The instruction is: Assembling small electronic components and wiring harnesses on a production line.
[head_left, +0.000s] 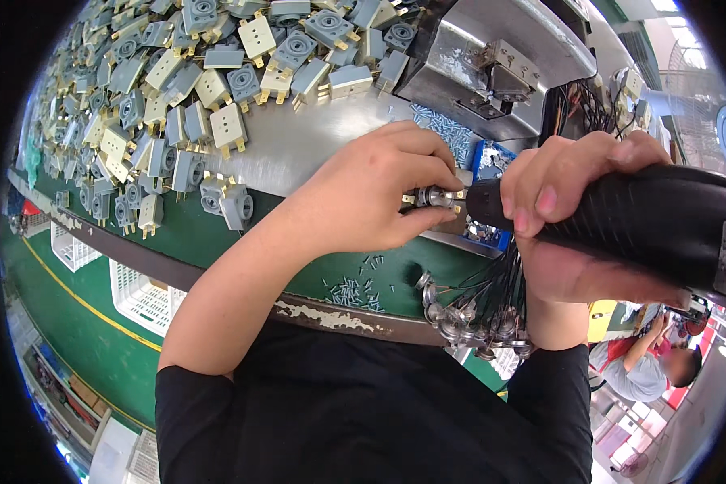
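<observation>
Green workbench (298, 281): small metal-capped component (434, 196), probably light, rigid and slippery, best held by its sides, is pinched by left hand (371, 187) just left of black power screwdriver (645, 230), firmly enclosed by right hand (563, 179).

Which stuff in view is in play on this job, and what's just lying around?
In play, or likely so:
- small metal part in the left hand
- black power tool in the right hand
- loose screws
- grey-and-cream blocks
- wired metal parts

Seemingly just around:
- white crates on the floor
</observation>
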Demonstrator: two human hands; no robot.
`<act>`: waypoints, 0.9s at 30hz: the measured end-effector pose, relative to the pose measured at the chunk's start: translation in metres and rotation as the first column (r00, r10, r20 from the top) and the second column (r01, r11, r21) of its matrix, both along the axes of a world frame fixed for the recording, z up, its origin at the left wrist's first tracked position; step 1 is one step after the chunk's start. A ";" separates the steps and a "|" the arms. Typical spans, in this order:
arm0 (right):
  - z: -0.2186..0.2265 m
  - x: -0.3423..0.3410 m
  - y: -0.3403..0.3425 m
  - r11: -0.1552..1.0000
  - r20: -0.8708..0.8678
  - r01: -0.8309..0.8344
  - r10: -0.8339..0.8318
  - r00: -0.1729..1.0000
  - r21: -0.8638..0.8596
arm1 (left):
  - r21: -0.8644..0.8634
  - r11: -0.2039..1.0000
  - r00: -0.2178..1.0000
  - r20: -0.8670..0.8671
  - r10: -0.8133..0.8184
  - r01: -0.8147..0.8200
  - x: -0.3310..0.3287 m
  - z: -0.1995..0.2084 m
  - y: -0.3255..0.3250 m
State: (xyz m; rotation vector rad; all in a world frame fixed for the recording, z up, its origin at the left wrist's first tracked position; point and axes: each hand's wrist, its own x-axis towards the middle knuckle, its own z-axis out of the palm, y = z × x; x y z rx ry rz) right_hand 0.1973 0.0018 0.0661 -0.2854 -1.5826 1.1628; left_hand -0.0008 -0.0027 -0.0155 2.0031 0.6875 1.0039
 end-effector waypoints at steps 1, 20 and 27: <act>0.000 0.000 0.000 1.000 0.002 -0.001 0.001 1.000 0.010 | -0.012 1.000 1.000 0.003 0.000 0.000 0.000 0.000 0.000; 0.045 0.019 0.075 0.851 -0.096 0.520 -0.525 0.846 -0.072 | -0.004 1.000 0.999 0.013 -0.031 0.031 -0.001 0.005 0.002; 0.040 0.017 0.082 0.822 -0.059 0.556 -0.565 0.823 -0.122 | -0.030 0.999 1.000 0.010 -0.029 0.030 -0.002 0.006 0.003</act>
